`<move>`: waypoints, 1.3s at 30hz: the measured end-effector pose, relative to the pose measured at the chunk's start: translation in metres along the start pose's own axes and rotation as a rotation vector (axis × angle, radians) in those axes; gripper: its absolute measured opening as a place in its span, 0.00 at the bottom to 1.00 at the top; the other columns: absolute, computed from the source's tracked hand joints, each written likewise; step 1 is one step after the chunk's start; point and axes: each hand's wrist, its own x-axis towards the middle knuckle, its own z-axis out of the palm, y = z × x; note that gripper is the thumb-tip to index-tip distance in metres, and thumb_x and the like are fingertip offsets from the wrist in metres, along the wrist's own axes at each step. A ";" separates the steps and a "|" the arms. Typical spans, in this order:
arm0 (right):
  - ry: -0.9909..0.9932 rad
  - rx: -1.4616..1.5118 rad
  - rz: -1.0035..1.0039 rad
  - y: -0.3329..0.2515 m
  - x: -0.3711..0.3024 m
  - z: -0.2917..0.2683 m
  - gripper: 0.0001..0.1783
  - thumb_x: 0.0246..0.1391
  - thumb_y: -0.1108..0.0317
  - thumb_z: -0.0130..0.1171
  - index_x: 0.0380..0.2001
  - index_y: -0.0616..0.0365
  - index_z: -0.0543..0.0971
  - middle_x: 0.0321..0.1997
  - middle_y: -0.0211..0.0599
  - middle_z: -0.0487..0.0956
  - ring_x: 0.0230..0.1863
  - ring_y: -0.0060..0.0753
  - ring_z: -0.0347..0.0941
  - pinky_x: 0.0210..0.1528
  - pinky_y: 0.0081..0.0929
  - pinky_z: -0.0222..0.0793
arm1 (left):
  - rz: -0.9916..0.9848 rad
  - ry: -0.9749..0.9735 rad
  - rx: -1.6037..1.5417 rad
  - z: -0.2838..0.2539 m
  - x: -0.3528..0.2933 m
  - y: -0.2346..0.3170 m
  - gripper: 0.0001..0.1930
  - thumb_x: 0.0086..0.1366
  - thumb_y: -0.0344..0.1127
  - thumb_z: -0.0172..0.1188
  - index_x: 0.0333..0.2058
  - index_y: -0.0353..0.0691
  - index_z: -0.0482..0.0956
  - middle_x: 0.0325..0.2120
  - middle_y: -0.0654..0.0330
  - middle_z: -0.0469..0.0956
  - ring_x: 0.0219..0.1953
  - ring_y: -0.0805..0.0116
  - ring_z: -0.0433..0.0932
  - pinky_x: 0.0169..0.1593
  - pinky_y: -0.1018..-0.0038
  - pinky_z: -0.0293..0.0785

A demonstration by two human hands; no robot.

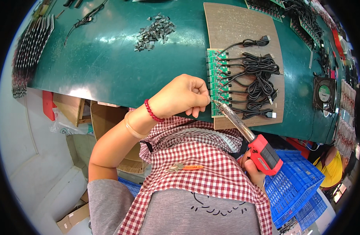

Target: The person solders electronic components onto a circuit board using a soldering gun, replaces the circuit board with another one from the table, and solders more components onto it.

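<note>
A strip of green circuit boards (pixel 217 74) lies along the left side of a brown board (pixel 242 23). Bundled black cables (pixel 262 70) are attached to it and spread to the right. My left hand (pixel 184 96) is closed in a pinch at the strip's left edge, near its lower end; what the fingertips hold is too small to make out. My right hand (pixel 252 172) grips a soldering iron (pixel 266 154) with a red and black handle. Its metal tip points up and left, reaching the strip right beside my left fingertips.
On the green table (pixel 109 58) sits a heap of small metal-pinned parts (pixel 154 32). Pin-covered boards (pixel 33 55) stand stacked at the far left. A black fan (pixel 324 93) is at the right. Blue crates (pixel 293 180) stand low on the right, near a person in yellow (pixel 331 170).
</note>
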 end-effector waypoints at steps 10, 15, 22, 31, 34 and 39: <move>0.059 0.097 -0.110 -0.003 -0.001 0.009 0.15 0.49 0.70 0.56 0.40 0.65 0.69 0.22 0.33 0.70 0.22 0.24 0.64 0.27 0.24 0.61 | -0.004 0.003 0.011 0.000 0.001 0.000 0.03 0.55 0.27 0.55 0.25 0.34 0.73 0.19 0.61 0.75 0.16 0.81 0.72 0.17 0.86 0.64; 0.072 0.164 -0.202 -0.012 0.006 0.014 0.24 0.50 0.64 0.56 0.47 0.66 0.64 0.17 0.34 0.66 0.16 0.24 0.59 0.20 0.23 0.56 | 0.014 0.014 0.038 0.000 -0.003 0.000 0.04 0.56 0.28 0.55 0.26 0.33 0.73 0.19 0.61 0.75 0.16 0.81 0.72 0.18 0.86 0.65; 0.042 0.191 -0.237 -0.013 0.007 0.011 0.23 0.52 0.65 0.53 0.48 0.65 0.63 0.18 0.33 0.66 0.18 0.24 0.60 0.22 0.23 0.57 | 0.508 0.935 1.041 -0.058 -0.006 0.009 0.07 0.54 0.30 0.59 0.30 0.34 0.74 0.20 0.57 0.76 0.20 0.64 0.75 0.24 0.73 0.69; 0.017 0.225 -0.258 -0.024 0.012 0.015 0.23 0.53 0.68 0.51 0.51 0.64 0.62 0.20 0.34 0.67 0.21 0.26 0.62 0.27 0.25 0.60 | 0.426 1.091 1.245 -0.071 0.001 0.010 0.05 0.53 0.30 0.58 0.26 0.37 0.72 0.23 0.57 0.73 0.25 0.60 0.73 0.30 0.68 0.69; 0.068 0.273 -0.290 -0.029 0.017 0.019 0.22 0.53 0.66 0.52 0.49 0.63 0.62 0.18 0.33 0.66 0.20 0.25 0.61 0.26 0.25 0.61 | 0.554 1.104 1.162 -0.076 -0.002 0.007 0.04 0.53 0.27 0.57 0.26 0.35 0.71 0.23 0.56 0.74 0.22 0.62 0.73 0.28 0.71 0.69; 0.024 0.281 -0.407 -0.044 0.036 0.028 0.18 0.55 0.65 0.47 0.46 0.63 0.60 0.15 0.32 0.64 0.14 0.23 0.58 0.19 0.23 0.58 | 0.619 0.913 0.737 -0.058 -0.012 0.008 0.02 0.54 0.23 0.55 0.26 0.33 0.70 0.22 0.60 0.74 0.20 0.75 0.74 0.23 0.79 0.69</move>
